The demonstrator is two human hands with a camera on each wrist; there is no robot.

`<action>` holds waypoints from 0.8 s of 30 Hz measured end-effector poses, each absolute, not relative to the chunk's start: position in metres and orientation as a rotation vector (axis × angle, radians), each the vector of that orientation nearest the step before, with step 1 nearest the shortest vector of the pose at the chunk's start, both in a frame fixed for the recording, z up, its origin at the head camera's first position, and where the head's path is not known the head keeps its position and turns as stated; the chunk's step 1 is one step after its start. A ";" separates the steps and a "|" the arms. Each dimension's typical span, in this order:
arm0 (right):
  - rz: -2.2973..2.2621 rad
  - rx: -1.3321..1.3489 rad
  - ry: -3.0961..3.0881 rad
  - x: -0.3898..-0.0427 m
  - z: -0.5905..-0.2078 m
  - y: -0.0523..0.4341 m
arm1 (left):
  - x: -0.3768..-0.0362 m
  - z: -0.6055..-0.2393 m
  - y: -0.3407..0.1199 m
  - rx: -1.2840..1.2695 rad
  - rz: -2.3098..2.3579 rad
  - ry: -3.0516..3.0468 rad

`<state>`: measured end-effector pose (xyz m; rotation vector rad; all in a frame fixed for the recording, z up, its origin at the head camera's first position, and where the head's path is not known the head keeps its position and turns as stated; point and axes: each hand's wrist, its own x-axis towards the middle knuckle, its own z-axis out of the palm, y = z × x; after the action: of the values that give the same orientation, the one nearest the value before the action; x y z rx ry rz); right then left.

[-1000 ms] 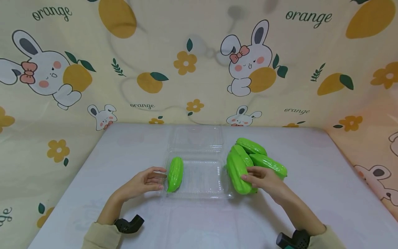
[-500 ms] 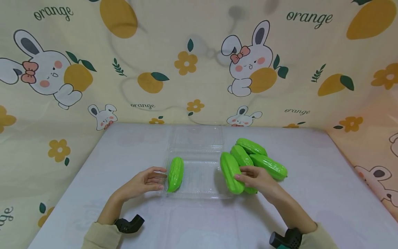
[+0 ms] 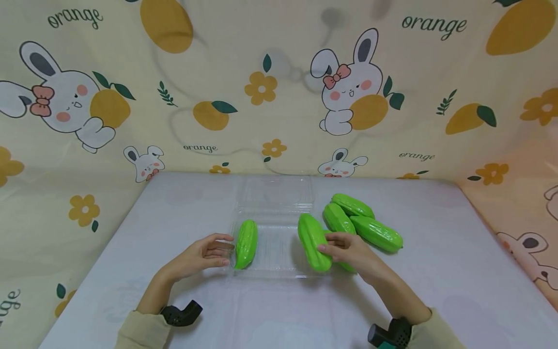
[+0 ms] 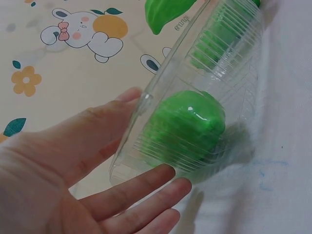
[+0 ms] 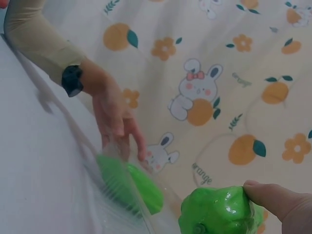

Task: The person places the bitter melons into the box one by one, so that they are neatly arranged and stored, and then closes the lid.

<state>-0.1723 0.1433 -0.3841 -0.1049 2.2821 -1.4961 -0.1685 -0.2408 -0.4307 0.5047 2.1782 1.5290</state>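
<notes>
**Gourd over the tray's right rim**

The table (image 3: 174,300) carries a clear tray (image 3: 279,271) at centre, its lid (image 3: 275,193) folded back at 12 o'clock. One gourd (image 3: 246,244) already lies inside along the tray's left wall, long axis running 12 to 6. A pile (image 3: 362,223) of three more sits at 3 o'clock from the tray, just beside it.

My right hand (image 3: 346,249) is the nearer one to the work: it grips a fourth gourd (image 3: 313,242), thumb and fingers curled round its right flank. That gourd hangs over the tray's right edge, long axis roughly 11 to 5, so the free floor lies at 9 o'clock from my grip.

My left hand (image 3: 200,256) is flat and relaxed, fingertips (image 4: 161,183) touching the tray's left wall.
</notes>
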 end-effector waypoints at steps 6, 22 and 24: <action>-1.530 -0.118 2.262 -0.174 -0.387 0.136 | -0.169 -0.431 -0.241 0.506 1.541 2.160; -1.549 -0.152 2.245 -0.176 -0.386 0.115 | -0.170 -0.433 -0.242 0.535 1.545 2.165; -1.556 -0.151 2.237 -0.176 -0.386 0.112 | -0.170 -0.433 -0.241 0.531 1.543 2.168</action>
<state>-0.1764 0.1124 -0.3863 -0.1505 2.2371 -1.5562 -0.1697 -0.2415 -0.4328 0.5307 2.1682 1.5432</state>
